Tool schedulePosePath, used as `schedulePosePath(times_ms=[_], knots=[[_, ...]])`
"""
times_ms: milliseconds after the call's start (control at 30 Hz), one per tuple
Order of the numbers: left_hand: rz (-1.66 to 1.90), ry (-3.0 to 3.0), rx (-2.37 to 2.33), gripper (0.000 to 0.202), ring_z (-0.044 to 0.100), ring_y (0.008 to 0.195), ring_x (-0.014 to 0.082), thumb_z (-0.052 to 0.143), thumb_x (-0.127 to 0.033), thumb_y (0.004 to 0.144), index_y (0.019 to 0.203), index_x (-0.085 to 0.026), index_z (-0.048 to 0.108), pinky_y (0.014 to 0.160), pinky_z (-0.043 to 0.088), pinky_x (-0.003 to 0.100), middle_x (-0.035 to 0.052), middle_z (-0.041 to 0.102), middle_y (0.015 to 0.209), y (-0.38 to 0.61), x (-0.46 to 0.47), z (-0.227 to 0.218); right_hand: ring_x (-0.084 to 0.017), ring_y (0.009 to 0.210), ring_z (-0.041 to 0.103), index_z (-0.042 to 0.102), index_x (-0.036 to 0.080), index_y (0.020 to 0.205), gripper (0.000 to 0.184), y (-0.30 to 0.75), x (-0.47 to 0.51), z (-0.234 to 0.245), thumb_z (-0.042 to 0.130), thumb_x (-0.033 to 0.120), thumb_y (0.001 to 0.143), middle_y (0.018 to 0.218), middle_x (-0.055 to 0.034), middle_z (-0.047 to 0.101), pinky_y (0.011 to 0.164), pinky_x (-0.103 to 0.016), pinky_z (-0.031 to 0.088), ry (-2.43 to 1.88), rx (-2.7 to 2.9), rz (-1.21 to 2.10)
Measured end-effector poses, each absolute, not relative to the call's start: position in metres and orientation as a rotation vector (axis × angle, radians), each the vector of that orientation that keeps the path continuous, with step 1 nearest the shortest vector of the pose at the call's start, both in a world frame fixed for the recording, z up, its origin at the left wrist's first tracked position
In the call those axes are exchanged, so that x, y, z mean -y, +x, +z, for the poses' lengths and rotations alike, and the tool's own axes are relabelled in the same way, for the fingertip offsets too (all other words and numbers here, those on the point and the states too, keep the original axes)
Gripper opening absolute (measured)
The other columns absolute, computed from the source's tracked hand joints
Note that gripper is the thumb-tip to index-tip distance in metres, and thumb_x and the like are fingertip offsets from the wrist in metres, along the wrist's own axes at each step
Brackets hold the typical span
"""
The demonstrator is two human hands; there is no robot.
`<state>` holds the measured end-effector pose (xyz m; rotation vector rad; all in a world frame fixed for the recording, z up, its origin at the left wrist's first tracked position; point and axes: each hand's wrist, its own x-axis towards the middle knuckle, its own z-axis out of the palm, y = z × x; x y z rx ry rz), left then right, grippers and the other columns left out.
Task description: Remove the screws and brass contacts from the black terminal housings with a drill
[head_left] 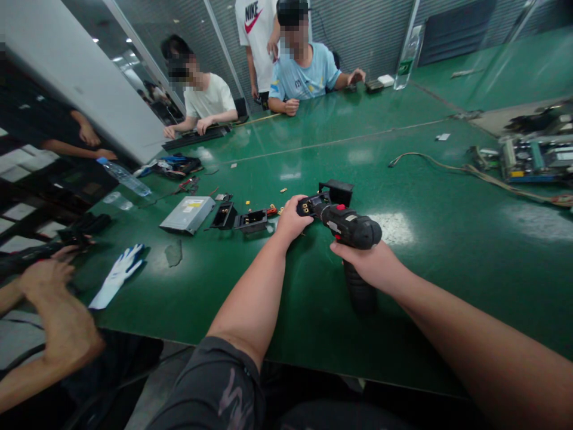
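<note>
My right hand [364, 261] is wrapped round the grip of a black cordless drill [351, 226] with red details. The drill's front end points left and reaches a small black plastic housing [308, 204] with brass-coloured contacts. My left hand [293, 220] holds that housing by its left side against the table. Whether the bit touches a screw I cannot make out. Just behind the drill is another black plastic box part [336, 191], partly hidden. Left of my left hand lie two open black plastic boxes, one nearer [251, 221] and one farther left [224, 215], with small brass-coloured pieces about.
A silver disc drive [188, 214], a white-and-blue glove [119, 276] and a water bottle [124, 177] lie on the green table [425, 239] to the left. Circuit boards [537, 158] and a cable [430, 157] lie at right. Several people are around the table, one close at left.
</note>
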<state>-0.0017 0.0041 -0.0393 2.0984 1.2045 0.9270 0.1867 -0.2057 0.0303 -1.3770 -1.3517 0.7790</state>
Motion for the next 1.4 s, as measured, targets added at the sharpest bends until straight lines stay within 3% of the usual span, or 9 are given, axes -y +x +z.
schedulePosePath(times_ms=[367,633,900,1100,1400], knots=[[0.937,2.108,-1.189,0.069,0.072,0.136,0.0334,0.084,-0.014,0.076,0.141,-0.028,0.068,0.126,0.055,0.054,0.0082,0.076,0.143,-0.0014,-0.0033,-0.0402,-0.045,0.139,0.074,0.080,0.024,0.121,0.039,0.1849,0.2073,0.0332,0.076,0.046,0.089,0.131,-0.0171,0.082,0.126,-0.066,0.053,-1.376,1.348,0.786],[0.962,2.115,-1.169,0.069,0.072,0.135,0.0328,0.083,-0.015,0.076,0.142,-0.027,0.068,0.125,0.055,0.053,0.0090,0.075,0.143,-0.0028,-0.0032,-0.0422,-0.044,0.133,0.076,0.079,0.024,0.130,0.047,0.1869,0.2068,0.0329,0.076,0.047,0.089,0.132,-0.0166,0.082,0.121,-0.064,0.057,-1.407,1.345,0.824],[0.958,2.109,-1.174,0.069,0.072,0.136,0.0329,0.083,-0.012,0.075,0.140,-0.027,0.068,0.126,0.054,0.052,0.0080,0.076,0.140,-0.0014,-0.0030,-0.0397,-0.043,0.142,0.073,0.078,0.023,0.136,0.053,0.1853,0.2071,0.0348,0.077,0.047,0.088,0.145,-0.0156,0.081,0.129,-0.062,0.051,-1.369,1.340,0.797],[0.956,2.107,-1.184,0.069,0.072,0.135,0.0333,0.083,-0.012,0.075,0.140,-0.028,0.069,0.126,0.054,0.053,0.0080,0.076,0.140,-0.0011,-0.0027,-0.0397,-0.046,0.136,0.075,0.077,0.023,0.126,0.050,0.1847,0.2083,0.0373,0.075,0.051,0.085,0.138,-0.0191,0.082,0.124,-0.066,0.055,-1.418,1.312,0.821],[0.949,2.101,-1.195,0.070,0.072,0.135,0.0335,0.084,-0.012,0.075,0.141,-0.028,0.069,0.125,0.055,0.053,0.0078,0.076,0.142,-0.0013,-0.0036,-0.0407,-0.044,0.130,0.077,0.079,0.020,0.127,0.049,0.1855,0.2080,0.0363,0.075,0.048,0.086,0.132,-0.0190,0.083,0.118,-0.062,0.058,-1.413,1.338,0.814]])
